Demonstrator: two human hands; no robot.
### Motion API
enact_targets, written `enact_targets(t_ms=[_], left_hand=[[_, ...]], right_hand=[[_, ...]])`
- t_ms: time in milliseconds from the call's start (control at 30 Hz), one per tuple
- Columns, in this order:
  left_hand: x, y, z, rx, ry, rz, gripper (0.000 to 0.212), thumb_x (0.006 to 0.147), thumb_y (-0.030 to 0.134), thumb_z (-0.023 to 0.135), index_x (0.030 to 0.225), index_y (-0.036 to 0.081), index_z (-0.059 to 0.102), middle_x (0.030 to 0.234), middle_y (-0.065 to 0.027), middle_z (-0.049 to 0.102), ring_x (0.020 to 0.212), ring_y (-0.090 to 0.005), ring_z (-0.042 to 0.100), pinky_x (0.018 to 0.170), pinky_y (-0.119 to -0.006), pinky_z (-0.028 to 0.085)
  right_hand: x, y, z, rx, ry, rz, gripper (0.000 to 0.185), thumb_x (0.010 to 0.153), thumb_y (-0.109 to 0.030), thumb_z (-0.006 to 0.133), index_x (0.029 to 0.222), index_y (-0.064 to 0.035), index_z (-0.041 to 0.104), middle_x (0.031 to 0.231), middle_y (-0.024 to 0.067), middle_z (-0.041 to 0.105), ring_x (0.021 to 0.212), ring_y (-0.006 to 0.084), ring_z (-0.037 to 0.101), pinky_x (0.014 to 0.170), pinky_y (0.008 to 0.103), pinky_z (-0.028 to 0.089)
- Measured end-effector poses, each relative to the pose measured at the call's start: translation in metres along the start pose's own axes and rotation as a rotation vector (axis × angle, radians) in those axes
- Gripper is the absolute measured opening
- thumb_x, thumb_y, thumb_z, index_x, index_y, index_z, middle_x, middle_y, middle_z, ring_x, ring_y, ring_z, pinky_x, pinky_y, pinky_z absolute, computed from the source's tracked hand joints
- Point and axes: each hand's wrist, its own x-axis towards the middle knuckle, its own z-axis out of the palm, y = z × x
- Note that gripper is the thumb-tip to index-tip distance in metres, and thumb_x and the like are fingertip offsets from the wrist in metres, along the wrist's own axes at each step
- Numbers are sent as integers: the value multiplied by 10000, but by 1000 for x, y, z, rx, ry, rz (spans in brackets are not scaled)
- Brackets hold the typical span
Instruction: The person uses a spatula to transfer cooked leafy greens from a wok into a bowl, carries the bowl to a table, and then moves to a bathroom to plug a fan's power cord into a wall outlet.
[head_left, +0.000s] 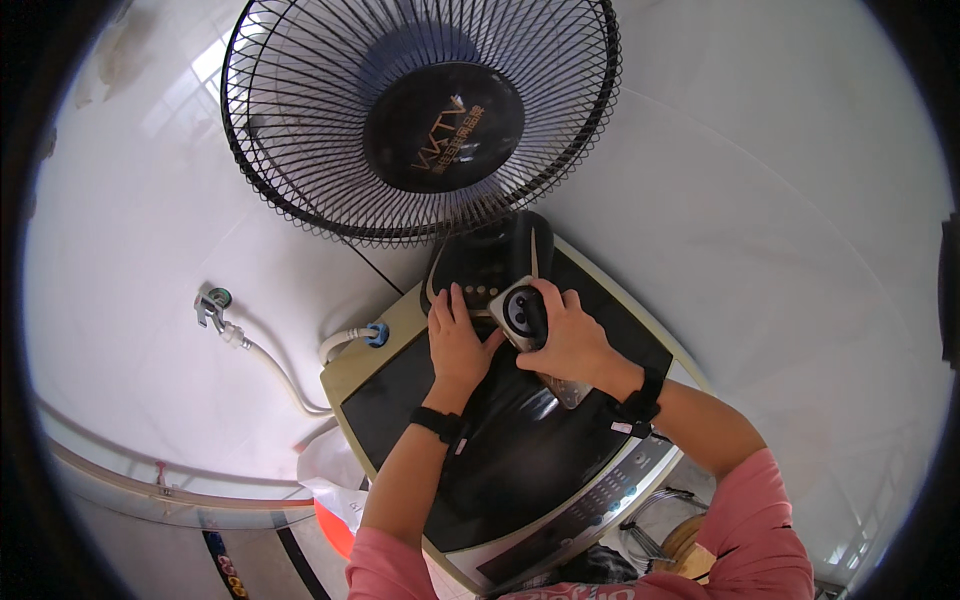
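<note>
My right hand (574, 341) grips a smartphone (567, 391), its back with a large round black camera ring turned up towards me. The phone slants over the front of a black fan base (480, 259) that has a row of small round buttons. Beside those buttons lies my left hand (459, 349), palm down, fingers stretched onto the base's front edge and holding nothing. The base stands on the dark lid of a top-loading washing machine (525, 472). Above it rises the fan's round wire grille (442, 127). Each wrist wears a black band.
A chrome tap (210, 306) on the white wall feeds a hose (281, 371) beside the washer's blue-collared inlet (377, 334). The control panel (592, 495) runs along the washer's front. An orange-red container (335, 529) and white plastic bag (334, 476) stand at left; a wire rack (645, 532) at right.
</note>
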Motion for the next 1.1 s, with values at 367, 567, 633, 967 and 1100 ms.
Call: enact_targets(t_ms=[367,567,633,967,1100], left_hand=[[-4,-12,-7,42,-34,10,680,691,38,602,1312,-23,329,1287,-211,350,1179,-398,331,993,-426,313],[-13,-44,-35,-83,-123,111,666,741,145,627,1308,-36,329,1285,-224,354,1157,-396,355,990,-414,321],[-8,-73,-52,-254,33,128,592,776,184,623,1278,-13,380,1223,-216,414,1070,-357,442,918,-408,378],[125,-179,-209,-729,245,-84,364,861,313,562,1042,-1,596,829,-74,589,682,-140,504,643,-275,430],[174,-172,-270,-847,-18,-200,336,878,332,545,995,26,618,844,-3,588,627,-57,426,572,-200,385]], right_hand=[[-5,-18,31,-45,-54,-70,942,563,-312,743,1339,-140,237,1097,251,431,940,431,540,789,441,481],[-8,-43,41,-54,-19,-138,941,588,-310,748,1348,-142,219,1184,263,398,991,422,526,821,416,472],[-7,-59,44,54,4,-288,928,598,-288,744,1351,-143,221,1225,263,380,1054,425,494,858,412,455],[79,-186,115,615,-210,-394,959,691,-82,726,1414,-94,97,1146,110,477,1023,196,515,930,310,383],[108,-218,117,696,-209,-366,1020,703,-47,698,1435,-128,-9,1084,117,507,904,181,578,877,330,429]])
